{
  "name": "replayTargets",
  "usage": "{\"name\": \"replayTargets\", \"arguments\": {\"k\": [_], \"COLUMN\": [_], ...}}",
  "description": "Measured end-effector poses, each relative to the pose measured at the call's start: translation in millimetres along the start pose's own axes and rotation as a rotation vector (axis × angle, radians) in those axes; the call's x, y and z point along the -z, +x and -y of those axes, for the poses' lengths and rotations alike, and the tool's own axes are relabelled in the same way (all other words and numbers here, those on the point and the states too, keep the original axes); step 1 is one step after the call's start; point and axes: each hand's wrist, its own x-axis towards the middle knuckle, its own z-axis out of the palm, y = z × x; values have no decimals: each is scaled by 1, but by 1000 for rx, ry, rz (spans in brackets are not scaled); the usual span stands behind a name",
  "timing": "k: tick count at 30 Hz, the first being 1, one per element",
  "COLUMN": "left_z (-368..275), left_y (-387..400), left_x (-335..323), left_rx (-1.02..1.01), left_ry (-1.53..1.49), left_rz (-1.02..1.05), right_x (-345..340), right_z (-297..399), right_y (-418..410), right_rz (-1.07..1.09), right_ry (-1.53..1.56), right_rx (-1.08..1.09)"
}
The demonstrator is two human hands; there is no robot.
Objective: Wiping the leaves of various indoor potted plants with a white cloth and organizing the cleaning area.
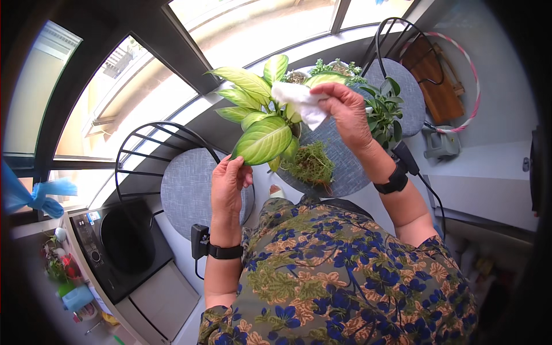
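My left hand [231, 177] pinches the tip of a large variegated dieffenbachia leaf [264, 140] between thumb and fingers. Above it and to the right, my right hand [343, 105] grips a crumpled white cloth or tissue [302, 101], which hangs over the middle of the plant and hides some of its stems. The dieffenbachia's other pale green leaves [246, 84] fan out towards the window. Its pot is mostly hidden behind foliage. Close by, a low fern-like plant [311, 166] stands on a round grey-blue cushioned seat [349, 172].
A dark-leaved potted plant [384, 110] is right of my right hand, with small succulents [338, 69] behind. Cushioned chairs with black metal backs stand at left [194, 181] and upper right [403, 95]. A black front-loading washing machine [125, 241] is at lower left. Windows [258, 30] line the far side.
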Motion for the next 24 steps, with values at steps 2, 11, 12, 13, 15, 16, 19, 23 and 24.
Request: {"name": "replayTargets", "arguments": {"k": [2,11,12,13,15,16,19,23,24], "left_z": [3,15,17,19,20,21,23,24,25], "left_y": [-1,-3,-3,-4,-6,-7,-7,-8,-8], "left_x": [1,4,3,4,4,1,-3,-3,-3], "left_rx": [32,165,174,184,199,211,221,232,245], "left_ry": [-34,-26,-55,-85,-82,-82,-85,-57,-63], "left_rz": [14,126,134,142,150,174,169,162,159], "right_x": [2,-19,-25,-32,-42,-43,-41,-45,-48], "right_z": [2,-28,-31,-32,-25,-24,-19,-47,-51], "right_y": [16,27,25,21,17,22,47,86,91], "right_rz": [-51,23,63,127,124,60,-70,-80,17], "right_ry": [-36,-717,-684,-495,-294,-278,-470,-910,-1182], "right_rx": [47,280,294,205,156,175,375,469,343]}}
